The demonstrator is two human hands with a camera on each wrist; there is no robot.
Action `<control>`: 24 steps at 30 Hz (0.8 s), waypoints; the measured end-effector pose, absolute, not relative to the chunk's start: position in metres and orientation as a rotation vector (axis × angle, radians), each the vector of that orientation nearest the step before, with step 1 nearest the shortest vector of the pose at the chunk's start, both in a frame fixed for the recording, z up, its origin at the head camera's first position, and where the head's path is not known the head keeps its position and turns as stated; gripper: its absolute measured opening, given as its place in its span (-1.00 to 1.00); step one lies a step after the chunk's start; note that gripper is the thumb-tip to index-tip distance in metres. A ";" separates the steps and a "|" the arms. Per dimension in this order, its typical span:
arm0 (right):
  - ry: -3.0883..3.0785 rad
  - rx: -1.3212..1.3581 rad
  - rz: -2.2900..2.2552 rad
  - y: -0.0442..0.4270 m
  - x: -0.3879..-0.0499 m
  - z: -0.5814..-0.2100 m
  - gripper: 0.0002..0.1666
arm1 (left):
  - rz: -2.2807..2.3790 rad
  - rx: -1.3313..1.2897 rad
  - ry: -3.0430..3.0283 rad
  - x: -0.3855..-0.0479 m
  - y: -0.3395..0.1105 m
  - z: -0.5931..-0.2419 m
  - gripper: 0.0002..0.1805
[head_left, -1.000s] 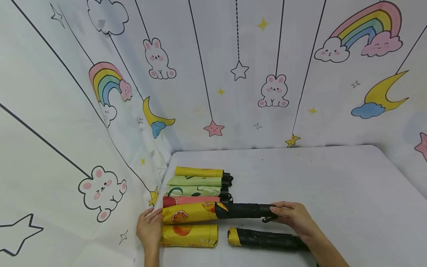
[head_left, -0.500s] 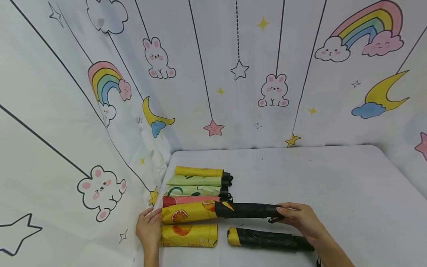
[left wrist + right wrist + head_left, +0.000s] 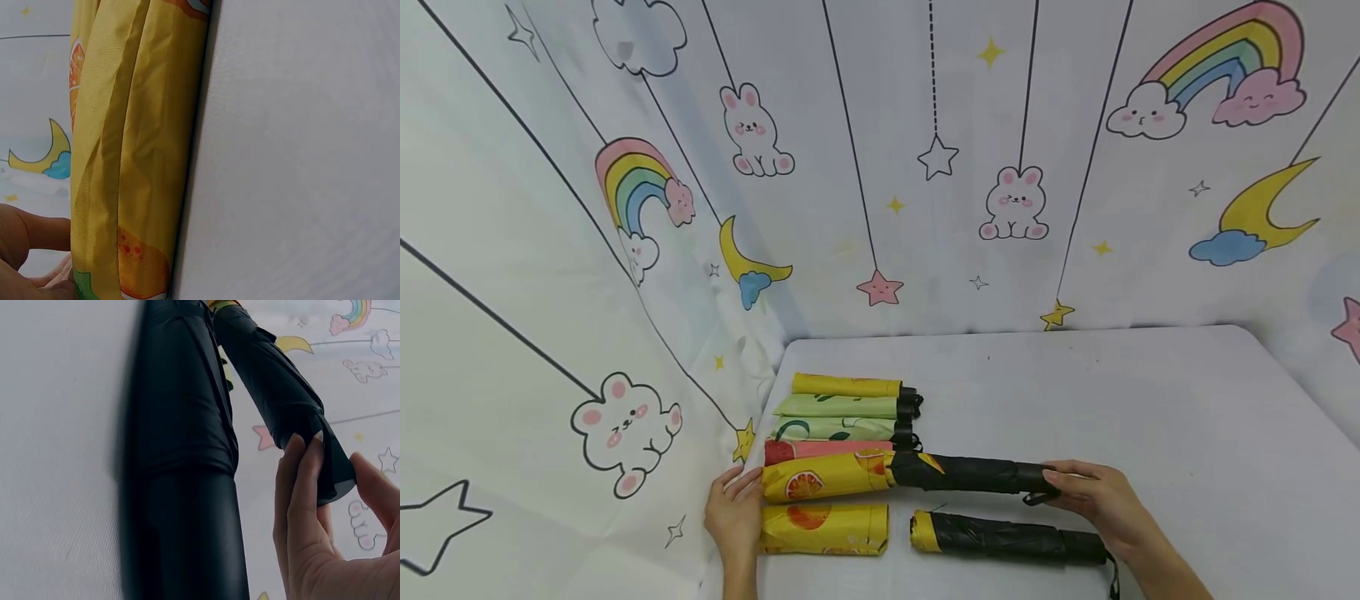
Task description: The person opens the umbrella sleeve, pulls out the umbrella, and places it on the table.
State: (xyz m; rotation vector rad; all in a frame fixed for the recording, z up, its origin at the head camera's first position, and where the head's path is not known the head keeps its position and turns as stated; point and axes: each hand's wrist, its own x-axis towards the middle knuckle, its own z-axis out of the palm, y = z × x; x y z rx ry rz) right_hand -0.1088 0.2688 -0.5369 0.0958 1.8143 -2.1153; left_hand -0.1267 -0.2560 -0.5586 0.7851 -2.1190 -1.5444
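Note:
In the head view a folding umbrella [image 3: 977,472] with a black handle end juts from a yellow sleeve [image 3: 831,478] printed with orange slices. My right hand [image 3: 1097,500] pinches the handle's end between thumb and fingers, as the right wrist view shows. At the sleeve's far left end, my left hand [image 3: 734,508] grips the fabric; its fingertips are partly hidden. Just in front lie a second yellow sleeve [image 3: 825,530], flat on the table, and a second black folded umbrella [image 3: 1007,540] with a yellow tip and a strap.
Behind the held sleeve several sleeved umbrellas lie in a row: a red one [image 3: 835,451], two green ones and a yellow one [image 3: 846,385]. The white table [image 3: 1112,400] reaches to a patterned cloth backdrop [image 3: 925,242] at the back and left.
My right hand has moved to the right, drawing the umbrella further out of its yellow sleeve. The left hand and the sleeve have stayed nearly in place.

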 end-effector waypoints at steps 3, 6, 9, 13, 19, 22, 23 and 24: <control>1.824 0.094 -2.117 0.274 -0.107 -0.537 -0.70 | -1.539 0.779 -2.117 -0.127 -0.256 -0.558 -0.46; 1.850 0.110 -2.113 0.279 -0.105 -0.537 -0.71 | -1.532 0.777 -2.113 -0.127 -0.256 -0.557 -0.46; 1.860 0.142 -2.110 0.284 -0.104 -0.537 -0.72 | -1.534 0.782 -2.107 -0.128 -0.256 -0.557 -0.46; 1.854 0.147 -2.087 0.292 -0.102 -0.539 -0.72 | -1.544 0.781 -2.098 -0.127 -0.257 -0.557 -0.46; 1.849 0.172 -2.023 0.301 -0.096 -0.544 -0.70 | -1.543 0.773 -2.107 -0.127 -0.257 -0.558 -0.47; 1.838 0.165 -2.006 0.304 -0.094 -0.549 -0.70 | -1.532 0.774 -2.113 -0.127 -0.257 -0.557 -0.47; 1.832 0.158 -2.001 0.305 -0.094 -0.551 -0.69 | -1.529 0.774 -2.113 -0.127 -0.257 -0.556 -0.47; 1.826 0.156 -1.996 0.306 -0.093 -0.553 -0.69 | -1.532 0.772 -2.107 -0.127 -0.257 -0.556 -0.48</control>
